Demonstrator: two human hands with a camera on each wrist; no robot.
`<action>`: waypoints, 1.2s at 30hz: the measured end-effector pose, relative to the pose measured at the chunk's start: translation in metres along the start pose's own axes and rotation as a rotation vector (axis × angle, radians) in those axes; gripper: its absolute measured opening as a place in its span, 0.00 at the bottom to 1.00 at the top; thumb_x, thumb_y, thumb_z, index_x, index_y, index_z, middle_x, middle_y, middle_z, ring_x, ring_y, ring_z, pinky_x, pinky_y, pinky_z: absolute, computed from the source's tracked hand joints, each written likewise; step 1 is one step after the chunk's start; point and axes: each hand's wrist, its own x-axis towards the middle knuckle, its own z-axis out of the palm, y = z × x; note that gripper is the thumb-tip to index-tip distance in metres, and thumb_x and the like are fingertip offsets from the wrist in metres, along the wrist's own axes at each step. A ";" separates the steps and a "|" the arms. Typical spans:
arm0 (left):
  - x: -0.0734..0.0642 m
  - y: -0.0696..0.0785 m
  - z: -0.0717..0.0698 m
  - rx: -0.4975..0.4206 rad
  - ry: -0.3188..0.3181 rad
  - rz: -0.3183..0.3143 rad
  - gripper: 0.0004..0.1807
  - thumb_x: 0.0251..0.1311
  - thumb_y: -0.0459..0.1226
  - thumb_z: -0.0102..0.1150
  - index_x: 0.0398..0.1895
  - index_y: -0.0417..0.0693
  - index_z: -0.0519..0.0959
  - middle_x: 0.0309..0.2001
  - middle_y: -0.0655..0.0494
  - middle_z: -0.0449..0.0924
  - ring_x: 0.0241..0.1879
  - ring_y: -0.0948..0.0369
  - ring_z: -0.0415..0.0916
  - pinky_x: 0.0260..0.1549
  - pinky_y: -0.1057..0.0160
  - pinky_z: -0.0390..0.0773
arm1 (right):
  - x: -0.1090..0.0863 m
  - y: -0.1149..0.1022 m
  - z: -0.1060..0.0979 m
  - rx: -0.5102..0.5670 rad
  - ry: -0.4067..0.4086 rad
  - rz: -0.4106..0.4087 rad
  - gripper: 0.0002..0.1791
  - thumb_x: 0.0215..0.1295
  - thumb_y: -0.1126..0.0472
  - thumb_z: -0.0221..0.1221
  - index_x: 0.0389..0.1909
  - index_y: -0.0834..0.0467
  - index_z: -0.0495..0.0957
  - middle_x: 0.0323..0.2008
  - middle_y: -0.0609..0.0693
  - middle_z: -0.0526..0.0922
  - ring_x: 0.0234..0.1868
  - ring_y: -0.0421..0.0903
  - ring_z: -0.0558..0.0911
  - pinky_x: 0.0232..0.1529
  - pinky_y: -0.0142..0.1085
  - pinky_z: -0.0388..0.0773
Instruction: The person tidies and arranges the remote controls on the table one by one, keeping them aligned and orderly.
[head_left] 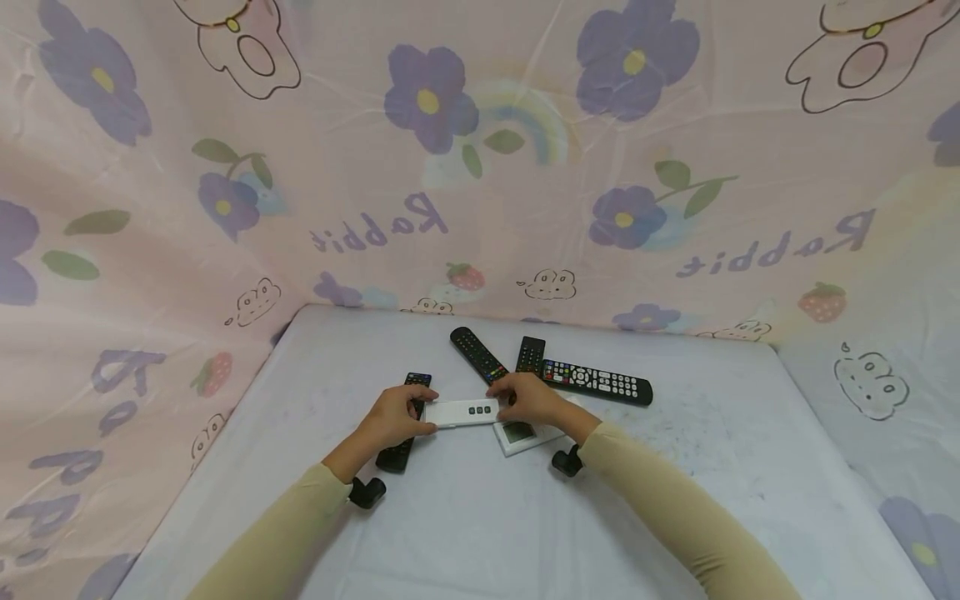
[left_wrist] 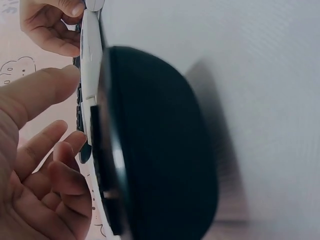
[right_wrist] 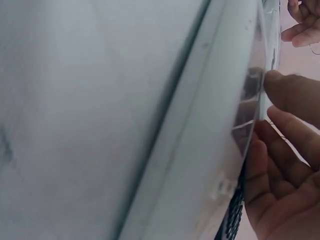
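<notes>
A slim white remote control (head_left: 457, 413) with several dark buttons lies crosswise between the two hands. My left hand (head_left: 392, 417) holds its left end, thumb on the near edge and fingers on the far edge. At the opposite end, the fingers of my right hand (head_left: 531, 400) pinch it. Beneath my left hand lies a black remote control (head_left: 395, 457), which looms large and blurred in the left wrist view. A white remote with a grey display (head_left: 517, 432) sits partly under my right hand. The right wrist view shows its pale side (right_wrist: 200, 130) up close.
Beyond the right hand lie a long black remote (head_left: 478, 353), a short black remote (head_left: 531, 353) and a black remote with white buttons (head_left: 597, 382), close together. All rest on a white-covered table (head_left: 465, 533). A printed cloth (head_left: 517, 242) rises behind and along the sides.
</notes>
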 end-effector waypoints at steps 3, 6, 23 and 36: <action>0.000 -0.001 0.001 0.014 0.002 0.000 0.28 0.43 0.37 0.77 0.52 0.53 0.81 0.38 0.60 0.80 0.26 0.64 0.68 0.22 0.68 0.70 | 0.001 0.001 0.002 -0.007 -0.003 -0.005 0.20 0.52 0.62 0.70 0.49 0.53 0.82 0.52 0.50 0.82 0.46 0.42 0.79 0.47 0.35 0.78; 0.000 0.000 0.001 0.030 -0.003 0.001 0.28 0.43 0.37 0.77 0.53 0.53 0.81 0.35 0.58 0.79 0.26 0.64 0.68 0.22 0.68 0.70 | 0.001 0.000 0.002 -0.002 -0.001 0.003 0.20 0.52 0.62 0.70 0.48 0.54 0.82 0.55 0.52 0.81 0.47 0.43 0.79 0.48 0.37 0.77; 0.005 0.003 0.005 0.089 -0.009 0.023 0.28 0.43 0.33 0.76 0.52 0.53 0.81 0.47 0.57 0.81 0.29 0.65 0.69 0.28 0.67 0.72 | 0.002 -0.001 0.002 0.008 -0.011 0.012 0.20 0.52 0.61 0.70 0.49 0.54 0.82 0.57 0.52 0.80 0.54 0.48 0.79 0.56 0.43 0.76; 0.008 0.004 0.002 0.094 -0.039 -0.020 0.26 0.44 0.35 0.75 0.52 0.51 0.81 0.41 0.57 0.81 0.30 0.63 0.70 0.27 0.66 0.72 | 0.008 -0.003 0.009 -0.041 -0.026 0.038 0.23 0.51 0.55 0.72 0.50 0.53 0.81 0.50 0.47 0.83 0.51 0.43 0.79 0.57 0.41 0.75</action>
